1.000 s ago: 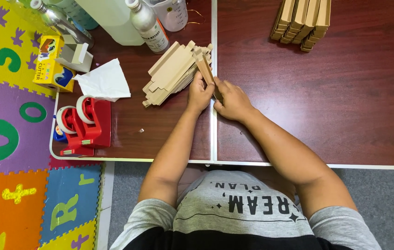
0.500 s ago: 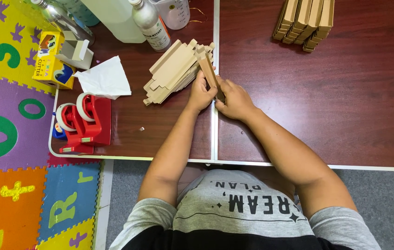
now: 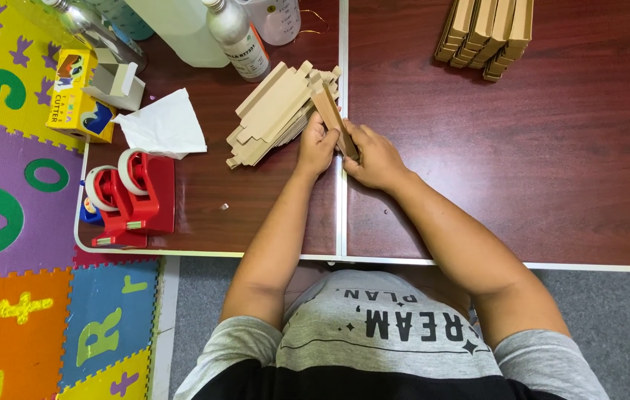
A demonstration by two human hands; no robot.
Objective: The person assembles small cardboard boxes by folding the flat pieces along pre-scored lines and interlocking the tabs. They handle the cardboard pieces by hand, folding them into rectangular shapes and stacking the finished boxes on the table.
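Both hands, left hand (image 3: 318, 146); right hand (image 3: 374, 155), grip cardboard strip (image 3: 330, 111) over table seam (image 3: 342, 215).

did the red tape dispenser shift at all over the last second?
No. The red tape dispenser sits at the same spot by the table's front-left corner, just below the white tissue.

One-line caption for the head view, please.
Both hands, left hand and right hand, grip a folded cardboard piece beside a cardboard stack.
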